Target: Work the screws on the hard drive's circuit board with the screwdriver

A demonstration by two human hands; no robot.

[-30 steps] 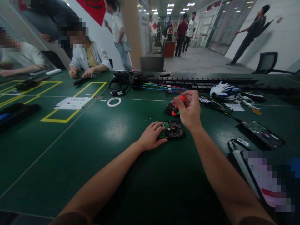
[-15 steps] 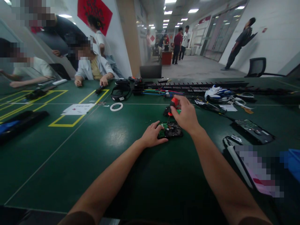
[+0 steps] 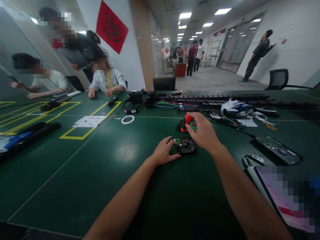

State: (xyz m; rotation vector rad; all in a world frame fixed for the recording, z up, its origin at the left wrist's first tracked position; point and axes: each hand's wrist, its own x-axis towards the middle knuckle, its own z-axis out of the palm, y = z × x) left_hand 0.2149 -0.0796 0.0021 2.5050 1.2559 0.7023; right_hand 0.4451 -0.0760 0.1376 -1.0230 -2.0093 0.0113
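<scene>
A black electronic device [image 3: 187,145] with a green circuit board on its left part lies flat on the green table. My left hand [image 3: 165,151] grips its left end, fingers on the far side and board, thumb along the near edge. In my right hand [image 3: 203,129] is a red and black screwdriver [image 3: 185,124], pinched by the handle. Its thin shaft points down at the board; the tip's exact contact is too small to tell. Just beyond, partly behind the screwdriver, sits another black piece with a green board [image 3: 193,126].
Farther back lie a white tape roll [image 3: 127,120], black rails [image 3: 212,98], coloured wires and white-blue gloves [image 3: 235,106]. To the right are another circuit-board device [image 3: 277,150] and a pink-screened tablet or phone [image 3: 280,200]. A paper sheet [image 3: 90,121] lies left. Co-workers sit across the table.
The whole view has shifted, so the scene appears lower and slightly to the right. Both hands keep their hold on the device and the screwdriver.
</scene>
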